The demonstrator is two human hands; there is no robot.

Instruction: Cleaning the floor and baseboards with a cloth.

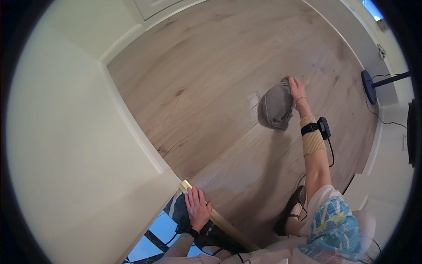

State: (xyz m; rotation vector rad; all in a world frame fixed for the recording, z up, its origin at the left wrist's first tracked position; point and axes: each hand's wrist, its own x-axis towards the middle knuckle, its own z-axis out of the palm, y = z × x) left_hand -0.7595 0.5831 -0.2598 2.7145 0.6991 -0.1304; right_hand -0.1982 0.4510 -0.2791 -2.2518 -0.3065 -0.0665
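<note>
My right hand (298, 89) reaches out over the wood-look floor (204, 95) and grips the edge of a bunched grey cloth (278, 104). The cloth lies on the boards, and a shiny, wet-looking patch (254, 102) shows just left of it. At the lower left, my left hand (199, 211) rests flat, palm down, with its fingers stretched over a gold-coloured threshold strip (227, 226). It holds nothing that I can see. Dark fabric (179, 211) lies beside that hand.
A white wall with baseboard (132, 125) bounds the floor at the left. Blue-and-black tiles (163, 229) show beyond the threshold. At the right stands a round dark stand base (368, 86) with a cable. My black shoe (290, 211) is on the boards, and a cable hangs from my right forearm device (323, 128).
</note>
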